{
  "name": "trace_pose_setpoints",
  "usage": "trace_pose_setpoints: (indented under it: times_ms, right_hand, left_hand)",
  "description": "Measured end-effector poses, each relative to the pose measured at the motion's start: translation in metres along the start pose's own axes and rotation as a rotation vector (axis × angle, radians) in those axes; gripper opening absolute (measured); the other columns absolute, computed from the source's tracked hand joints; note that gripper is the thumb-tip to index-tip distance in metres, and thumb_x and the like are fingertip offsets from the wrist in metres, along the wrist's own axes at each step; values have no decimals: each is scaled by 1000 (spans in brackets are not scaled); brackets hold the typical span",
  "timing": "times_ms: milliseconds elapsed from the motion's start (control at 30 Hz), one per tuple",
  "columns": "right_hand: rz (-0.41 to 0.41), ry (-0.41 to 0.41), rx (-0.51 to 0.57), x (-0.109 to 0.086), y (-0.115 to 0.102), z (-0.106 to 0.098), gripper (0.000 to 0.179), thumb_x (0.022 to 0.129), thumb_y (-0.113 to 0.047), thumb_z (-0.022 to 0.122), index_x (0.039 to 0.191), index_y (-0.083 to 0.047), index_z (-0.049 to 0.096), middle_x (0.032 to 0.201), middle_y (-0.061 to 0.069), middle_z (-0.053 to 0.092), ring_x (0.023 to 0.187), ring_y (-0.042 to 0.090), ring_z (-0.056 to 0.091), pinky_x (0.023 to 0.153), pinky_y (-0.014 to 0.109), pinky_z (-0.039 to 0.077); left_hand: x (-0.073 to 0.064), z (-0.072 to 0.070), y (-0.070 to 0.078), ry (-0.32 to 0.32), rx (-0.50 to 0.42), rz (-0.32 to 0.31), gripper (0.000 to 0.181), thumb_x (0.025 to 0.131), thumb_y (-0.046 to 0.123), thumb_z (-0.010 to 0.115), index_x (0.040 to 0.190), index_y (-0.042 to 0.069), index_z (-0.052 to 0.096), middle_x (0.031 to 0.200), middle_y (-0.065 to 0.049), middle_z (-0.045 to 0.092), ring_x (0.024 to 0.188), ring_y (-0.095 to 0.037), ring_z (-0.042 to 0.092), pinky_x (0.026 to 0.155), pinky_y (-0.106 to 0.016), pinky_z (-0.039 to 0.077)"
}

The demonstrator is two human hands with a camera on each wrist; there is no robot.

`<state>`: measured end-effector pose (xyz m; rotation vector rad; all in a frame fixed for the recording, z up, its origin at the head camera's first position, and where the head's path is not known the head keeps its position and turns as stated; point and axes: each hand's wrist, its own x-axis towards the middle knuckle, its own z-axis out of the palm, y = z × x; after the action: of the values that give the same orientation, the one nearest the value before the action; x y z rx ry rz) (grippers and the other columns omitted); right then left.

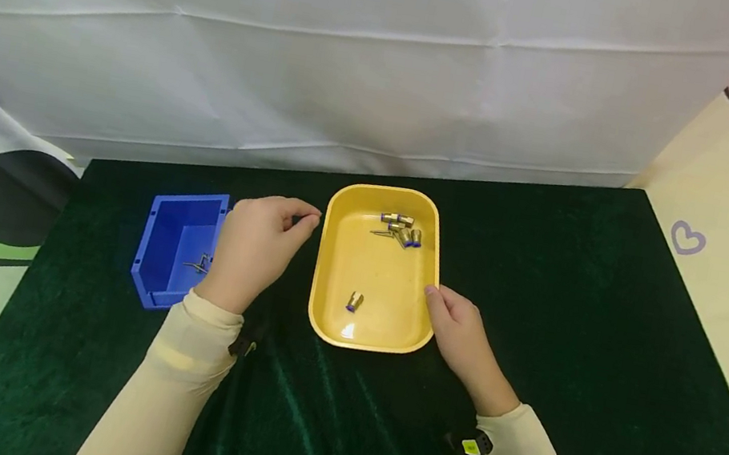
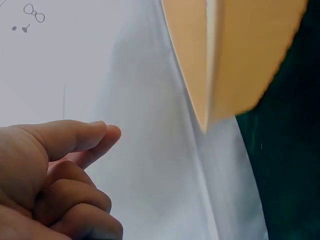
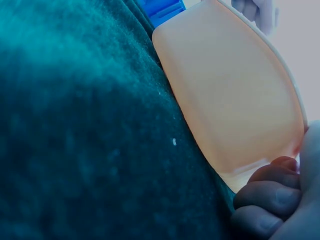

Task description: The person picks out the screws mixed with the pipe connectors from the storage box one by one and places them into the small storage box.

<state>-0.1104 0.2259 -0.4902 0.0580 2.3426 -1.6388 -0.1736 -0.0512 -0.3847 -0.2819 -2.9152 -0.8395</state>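
Note:
A yellow plastic tray (image 1: pixel 373 278) sits in front of me. Near its far end lies a cluster of brass push-in fittings (image 1: pixel 405 235) with blue collars, with a thin screw (image 1: pixel 381 233) beside them. One more fitting (image 1: pixel 355 301) lies alone at the tray's near end. My right hand (image 1: pixel 459 330) grips the tray's right rim, thumb on top and fingers curled against the outer wall (image 3: pixel 230 90). Just left of the tray hangs my left hand (image 1: pixel 259 241), its thumb and index fingertips together and the other fingers curled. Nothing shows between those fingertips (image 2: pixel 112 135).
A blue bin (image 1: pixel 159 248) stands left of the tray, partly hidden by my left hand; a few small metal screws (image 1: pixel 202 262) lie inside. Dark green velvet cloth (image 1: pixel 562 311) covers the table. A white cloth wall (image 1: pixel 358 96) rises behind it.

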Motion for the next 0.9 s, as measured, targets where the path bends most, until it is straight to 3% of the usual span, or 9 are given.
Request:
trace_pose_setpoints:
  times_ms: [100,233,333,400,567,800,900]
  right_hand:
    - [-4,6,-1,1,0,0,47,106,-46,39,104,-7,65,83,11,65,67,28,61,58,30,49]
    - [-1,7,4,1,0,1,47,106,-47,39,103,-8,65,82,11,65,67,28,60,58,31,49]
    - [-10,10,4,2,0,1,47,106,-46,39,103,-8,66,82,11,65,67,28,60,58,31,50]
    - [-15,14,4,2,-1,2,47,106,-46,39,103,-8,66,81,10,64,67,28,60,58,31,49]
    - [-12,14,15,0,-1,3,46,106,-46,39,102,-9,66,81,10,65,67,27,61,58,31,49]
    - [-22,11,5,0,3,2,46,106,-47,39,103,-9,66,82,9,66,67,27,62,59,31,50]
    - [-18,12,2,0,5,1,47,106,-47,39,103,-9,66,82,9,67,67,27,62,58,31,50]
  left_hand:
    - [6,8,9,-66,-56,-29,26,99,31,62,110,11,76,62,-4,48,54,-21,47,49,-30,39]
    - [13,15,19,-176,-245,-85,27,98,33,64,108,11,76,74,-5,59,62,-22,53,54,-28,47]
    - [20,21,25,-215,-331,-100,27,97,35,65,106,12,77,89,-3,67,72,-22,57,61,-29,52]
    - [25,27,28,-219,-312,-93,27,97,35,64,107,12,77,96,-1,69,78,-21,58,65,-29,51]
    - [38,41,29,-224,-223,-64,24,97,31,64,106,13,77,95,0,70,76,-19,55,63,-30,45]
    - [54,51,35,-301,-285,-34,23,97,32,64,104,13,77,89,1,68,74,-20,54,64,-31,44]
    - [61,61,37,-306,-196,-31,24,98,31,63,105,13,76,90,1,68,72,-18,56,63,-30,47]
